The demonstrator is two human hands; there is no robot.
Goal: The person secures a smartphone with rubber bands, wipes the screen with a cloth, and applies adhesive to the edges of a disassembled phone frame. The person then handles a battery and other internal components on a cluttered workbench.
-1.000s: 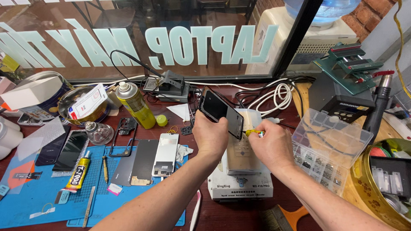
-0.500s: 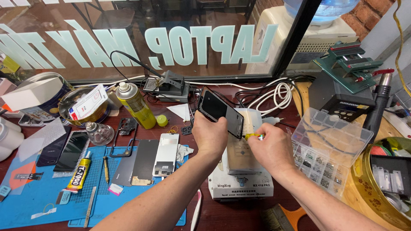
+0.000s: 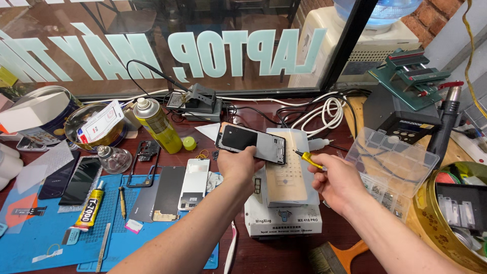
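My left hand [image 3: 238,165] holds a phone frame [image 3: 251,143] with a dark panel, lifted flat above a white heating machine [image 3: 284,223]. My right hand [image 3: 339,182] grips a small yellow-handled screwdriver [image 3: 308,159], its tip pointing at the frame's right edge. Both hands hover over the machine's tan pad [image 3: 286,177].
A blue mat [image 3: 45,238] at the left carries phone screens [image 3: 167,193], a glue tube [image 3: 90,207] and small tools. A yellow spray can [image 3: 154,124] stands behind it. A clear parts box [image 3: 393,170] lies to the right, a brush [image 3: 337,256] near the front edge, white cables [image 3: 324,114] at the back.
The phone frame has tipped from a steep tilt to nearly flat. My right hand has drawn back to the right, showing the screwdriver clear of the frame.
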